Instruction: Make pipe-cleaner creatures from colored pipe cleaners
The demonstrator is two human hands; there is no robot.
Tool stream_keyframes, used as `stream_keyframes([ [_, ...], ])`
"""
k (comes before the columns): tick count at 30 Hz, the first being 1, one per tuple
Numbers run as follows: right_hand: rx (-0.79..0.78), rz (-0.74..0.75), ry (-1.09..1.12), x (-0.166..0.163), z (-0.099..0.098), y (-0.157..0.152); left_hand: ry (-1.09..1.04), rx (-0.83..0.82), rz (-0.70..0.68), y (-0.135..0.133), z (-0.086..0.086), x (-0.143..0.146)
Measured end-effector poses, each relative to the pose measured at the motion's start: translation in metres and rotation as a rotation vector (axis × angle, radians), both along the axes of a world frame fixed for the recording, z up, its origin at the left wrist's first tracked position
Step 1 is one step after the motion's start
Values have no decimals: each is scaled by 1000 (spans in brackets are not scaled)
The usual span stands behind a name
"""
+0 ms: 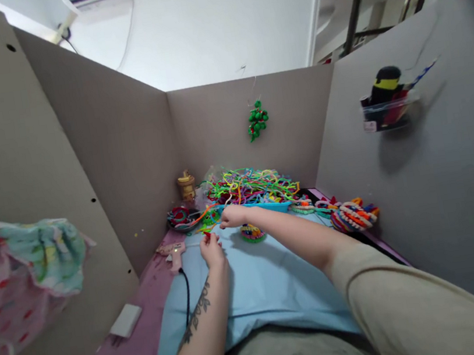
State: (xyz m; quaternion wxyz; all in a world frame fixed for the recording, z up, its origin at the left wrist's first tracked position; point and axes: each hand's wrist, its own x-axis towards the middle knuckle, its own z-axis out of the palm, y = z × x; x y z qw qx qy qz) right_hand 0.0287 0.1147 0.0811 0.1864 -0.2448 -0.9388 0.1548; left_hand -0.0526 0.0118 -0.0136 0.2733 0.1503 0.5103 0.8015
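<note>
My left hand (pixel 213 252) is closed in a pinch, with a small red piece (pixel 207 234) showing at its fingertips. Its exact kind is too small to tell. Beyond it and a little to the right, my right hand (pixel 233 216) bends downward with its fingers drawn together beside orange and blue cords. What those fingers hold is hidden. Partly behind my right forearm, a small round multicoloured braided piece (pixel 252 234) stands on the blue cloth (pixel 273 278). A pink hot glue gun (pixel 176 253) lies left of my left hand, its black cable trailing toward me.
Behind my hands, tangled bright cords (pixel 251 186) fill a blue tray (pixel 283 206). A dark bowl (pixel 186 227) of coiled cords and a brown jar (pixel 186 186) stand back left. Braided bundles (pixel 354 215) lie right. A white box (pixel 125 321) sits front left. Grey panels enclose the table.
</note>
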Motion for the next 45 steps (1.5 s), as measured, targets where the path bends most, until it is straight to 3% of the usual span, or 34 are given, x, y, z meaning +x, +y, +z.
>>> stream_keyframes([
  [4,57,271,197,24,28,-34,-30,89,-198,-3,8,4],
  [6,32,288,375,41,35,-51,-13,147,-328,-7,15,8],
  [8,-57,213,539,60,35,-66,5,179,-450,-11,21,14],
  [13,-329,20,621,108,7,-82,31,191,-740,-20,30,26],
  [17,-505,-51,613,131,-26,-83,26,170,-835,-19,26,29],
  [22,-568,-59,667,137,-50,-83,20,154,-872,-23,25,30],
  [26,-577,-84,802,137,-58,-79,73,99,-1013,-29,29,37],
  [28,-553,-105,825,138,-61,-75,82,69,-1031,-29,28,39],
  [31,-409,-183,763,140,-62,-75,129,67,-925,-24,22,41],
  [36,150,-251,421,134,-50,-93,254,73,-856,-18,19,49],
  [40,433,-402,330,124,-40,-106,351,73,-807,-14,28,61],
  [42,469,-423,339,120,-40,-105,378,85,-780,-10,33,67],
  [45,347,-385,368,118,-49,-96,366,126,-733,-2,35,75],
])
